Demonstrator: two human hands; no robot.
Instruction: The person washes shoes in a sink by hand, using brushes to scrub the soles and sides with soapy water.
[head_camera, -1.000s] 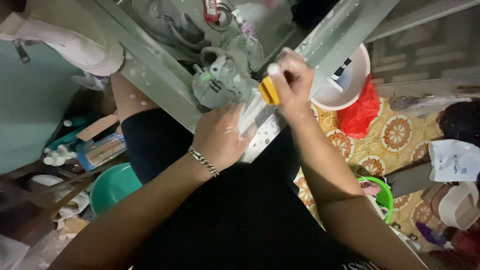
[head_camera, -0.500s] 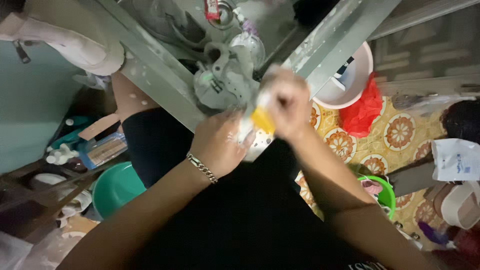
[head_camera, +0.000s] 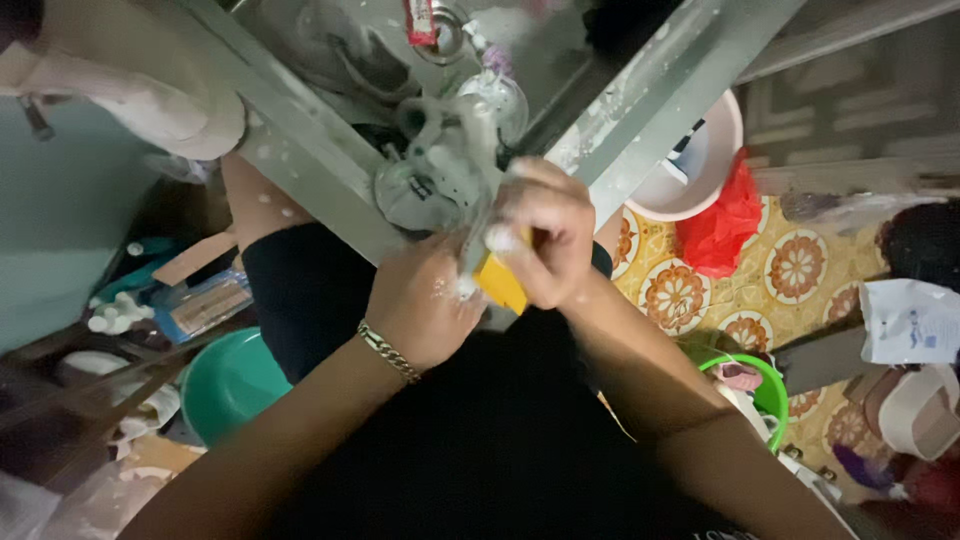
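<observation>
Yellow, soapy and block-shaped, a scrubbing sponge (head_camera: 502, 284) sitting clamped in the right hand (head_camera: 545, 245), fingers curled tight around it, just below the grey metal sink rim (head_camera: 330, 185). Pressing against a slim pale utensil (head_camera: 472, 262), blurred and foam-covered, kind not clear. Left hand (head_camera: 425, 305), wearing a gold chain bracelet (head_camera: 388, 352), closing around that utensil's lower end, touching the sponge hand. Utensil's long axis running steeply, upper end tipping toward the sink basin, lower end toward the lap. Inside the basin above the rim, lying piled: greyish cups and dishes (head_camera: 440, 165). Right of the rim, standing on patterned floor: white round bucket (head_camera: 700, 165) touching a red plastic bag (head_camera: 722, 225). Left of the rim, lower down: teal plastic basin (head_camera: 228, 385), contents unclear.
</observation>
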